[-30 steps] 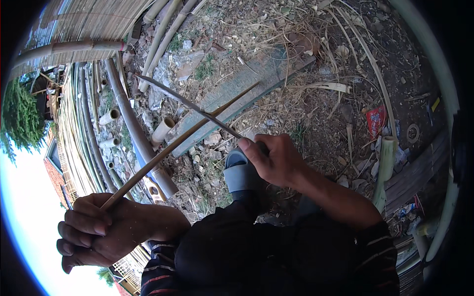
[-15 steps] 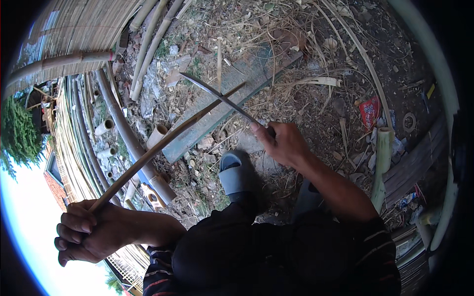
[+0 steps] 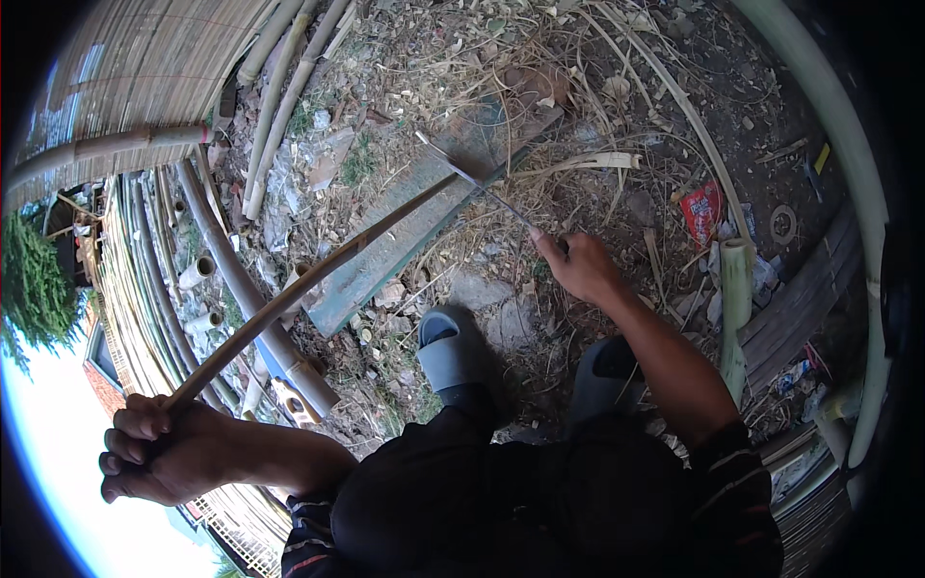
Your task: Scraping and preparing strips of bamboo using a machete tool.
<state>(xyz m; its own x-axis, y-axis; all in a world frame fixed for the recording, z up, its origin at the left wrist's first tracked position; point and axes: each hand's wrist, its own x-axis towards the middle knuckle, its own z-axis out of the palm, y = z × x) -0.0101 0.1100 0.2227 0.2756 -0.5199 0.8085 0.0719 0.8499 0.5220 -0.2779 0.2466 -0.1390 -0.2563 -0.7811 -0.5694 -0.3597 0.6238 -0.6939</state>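
Observation:
My left hand (image 3: 173, 453), at the lower left, is closed round the near end of a long brown bamboo stick (image 3: 299, 289). The stick slants up and away to the right, over a weathered green board (image 3: 352, 289) on the ground. In my right hand (image 3: 583, 268) is a knife (image 3: 498, 200), its handle mostly hidden by the fingers. The thin blade points up and left, crossing the stick close to its far end. Whether its edge bites into the stick I cannot tell.
Bamboo poles (image 3: 255, 289) and a slatted bamboo screen (image 3: 154, 67) lie at the left. Shavings and strips cover the ground ahead. A cut green bamboo (image 3: 735, 289) and a red wrapper (image 3: 700, 214) are at the right. My grey sandals (image 3: 453, 349) are below the board.
The knife has slid farther out toward the stick's far end, and its blade has turned. My right hand moved slightly right; the left keeps its grip. The whole view has shifted a little.

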